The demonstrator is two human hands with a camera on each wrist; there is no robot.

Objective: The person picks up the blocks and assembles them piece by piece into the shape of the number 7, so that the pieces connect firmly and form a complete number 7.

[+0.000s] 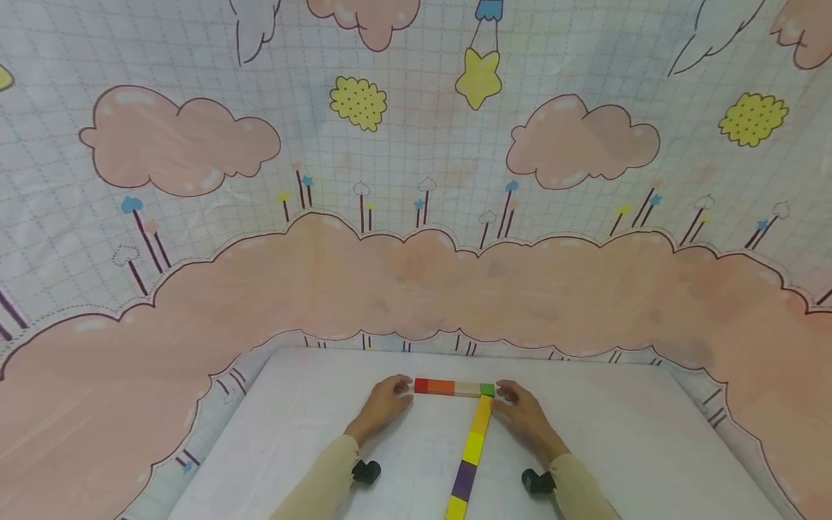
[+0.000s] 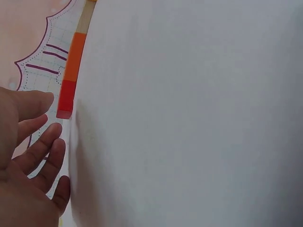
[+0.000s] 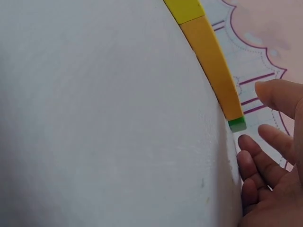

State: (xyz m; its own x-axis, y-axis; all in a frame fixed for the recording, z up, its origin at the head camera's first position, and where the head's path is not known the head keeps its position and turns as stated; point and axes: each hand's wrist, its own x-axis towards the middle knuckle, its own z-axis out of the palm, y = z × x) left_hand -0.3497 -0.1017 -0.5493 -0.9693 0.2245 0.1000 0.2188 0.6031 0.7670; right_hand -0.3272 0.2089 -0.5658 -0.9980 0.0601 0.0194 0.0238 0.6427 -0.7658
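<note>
A row of blocks lies across the white table: a red block (image 1: 421, 386), an orange block (image 1: 441, 388), a pale wood-coloured block (image 1: 467, 389) and a green block (image 1: 487, 390). From the green end a second line runs toward the person, with an amber block (image 1: 482, 414), a yellow block (image 1: 474, 448), a purple block (image 1: 464, 481) and another yellow one. My left hand (image 1: 383, 406), fingers loosely bent, is just beyond the red end; the left wrist view shows a small gap. Close by the green end is my right hand (image 1: 525, 415), its fingers relaxed and holding nothing.
The white table top (image 1: 624, 433) extends to both sides of the blocks. Behind it hangs a printed cloth (image 1: 416, 289) with clouds and stars. Dark wrist-worn devices (image 1: 367, 473) sit at both cuffs. The nearest end of the second line leaves the head view.
</note>
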